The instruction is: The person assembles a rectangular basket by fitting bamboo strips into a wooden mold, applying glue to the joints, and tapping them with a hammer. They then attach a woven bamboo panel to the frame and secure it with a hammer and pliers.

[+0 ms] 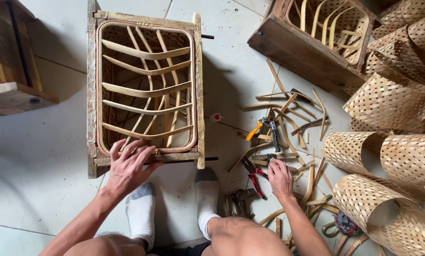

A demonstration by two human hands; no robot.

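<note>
Our left hand [129, 166] lies flat and open on the wooden frame's [199, 85] near rail; our right hand [280, 178] reaches the red-handled pliers [254, 174], fingers loose. Frame looks stiff and heavy; its bamboo strips [146, 90] seem springy.

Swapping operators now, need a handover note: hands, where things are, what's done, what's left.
Left hand: open, fingers spread flat on the near edge of the wooden frame mould, holding nothing.
Right hand: on the floor among the bamboo offcuts, fingers at the red-handled pliers; grip unclear.
Yellow-handled cutters lie just beyond.
Done: curved bamboo strips sit criss-crossed inside the mould.
Left: no woven sheet in it yet; woven rolls wait at right.
</note>
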